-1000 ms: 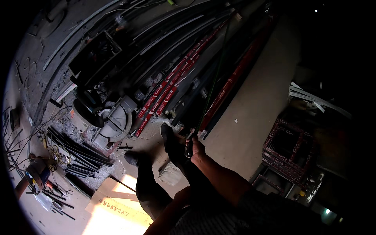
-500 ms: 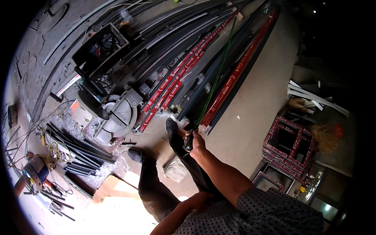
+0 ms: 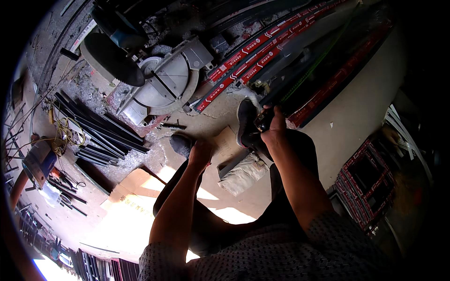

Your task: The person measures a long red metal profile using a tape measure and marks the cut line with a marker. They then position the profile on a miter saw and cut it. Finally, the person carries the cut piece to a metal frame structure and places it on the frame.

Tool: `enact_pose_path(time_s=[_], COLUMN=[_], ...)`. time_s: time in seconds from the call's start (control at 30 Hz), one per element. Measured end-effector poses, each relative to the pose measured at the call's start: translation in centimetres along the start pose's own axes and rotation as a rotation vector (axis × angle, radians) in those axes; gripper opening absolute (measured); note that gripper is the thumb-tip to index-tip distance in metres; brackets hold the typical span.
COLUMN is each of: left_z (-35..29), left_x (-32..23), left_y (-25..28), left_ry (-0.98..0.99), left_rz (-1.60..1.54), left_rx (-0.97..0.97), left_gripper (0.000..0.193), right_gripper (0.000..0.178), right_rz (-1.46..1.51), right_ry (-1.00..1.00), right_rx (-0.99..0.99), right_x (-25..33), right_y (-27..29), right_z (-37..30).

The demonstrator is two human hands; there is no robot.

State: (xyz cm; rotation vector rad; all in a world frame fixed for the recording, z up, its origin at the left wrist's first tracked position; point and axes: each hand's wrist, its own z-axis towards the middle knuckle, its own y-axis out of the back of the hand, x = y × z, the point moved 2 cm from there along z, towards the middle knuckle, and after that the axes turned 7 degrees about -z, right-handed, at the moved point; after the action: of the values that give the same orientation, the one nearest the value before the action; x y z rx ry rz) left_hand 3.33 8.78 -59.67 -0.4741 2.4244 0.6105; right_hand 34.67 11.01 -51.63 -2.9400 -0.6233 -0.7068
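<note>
My right hand (image 3: 276, 127) is closed round a black tape measure (image 3: 263, 120), just beside my shoe. The tape's green blade (image 3: 313, 70) runs out up and right along long dark profiles. One of those profiles (image 3: 337, 77) carries red printed film and ends close to my right hand. Beside my other shoe, over the left leg, my left hand (image 3: 201, 152) is closed with its fingers curled down; what it holds, if anything, is hidden.
A mitre saw (image 3: 161, 86) stands on the floor ahead, with cut dark profiles (image 3: 101, 133) left of it. Red-wrapped frames (image 3: 365, 182) are stacked at the right. A pale wrapped bundle (image 3: 243, 173) and flattened cardboard (image 3: 133, 187) lie near my legs.
My view has come lower and nearer the saw, and my knees are bent further. My left hand has moved from my lap forward to the left shoe. My right hand keeps the tape measure.
</note>
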Motion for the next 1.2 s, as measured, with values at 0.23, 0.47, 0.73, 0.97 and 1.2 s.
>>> enact_pose_path(time_s=[0.23,0.47,0.73,0.97,1.2], left_z=[7.7,13.9,15.8,15.4,12.2], left_x=[1.7,4.7,8.1,7.8,2.9], left_y=[-0.3,-2.8,-2.9,-6.3,-9.1], left_ry=[0.672,0.479,0.341,0.188,0.241], left_rz=[-0.939,-1.598,-1.581,-1.445,-1.351], left_rx=[-0.319,-0.508,-0.482,-0.510,-0.416], left_gripper=[0.058,0.047,0.042,0.035,0.042], right_gripper=[0.033,0.036,0.031,0.045,0.044], right_rz=[-0.032,0.033,0.066,0.041,-0.002], right_ry=[0.076,0.097,0.205,0.261,0.256], right_rx=[-0.034,-0.048,-0.016,0.061,-0.054], right_x=[-5.3,-8.1,-9.2,-7.9,-7.6], right_y=[0.8,-1.2,-6.9,-5.1,1.7], right_z=[6.6,10.6,14.5,11.3,11.9])
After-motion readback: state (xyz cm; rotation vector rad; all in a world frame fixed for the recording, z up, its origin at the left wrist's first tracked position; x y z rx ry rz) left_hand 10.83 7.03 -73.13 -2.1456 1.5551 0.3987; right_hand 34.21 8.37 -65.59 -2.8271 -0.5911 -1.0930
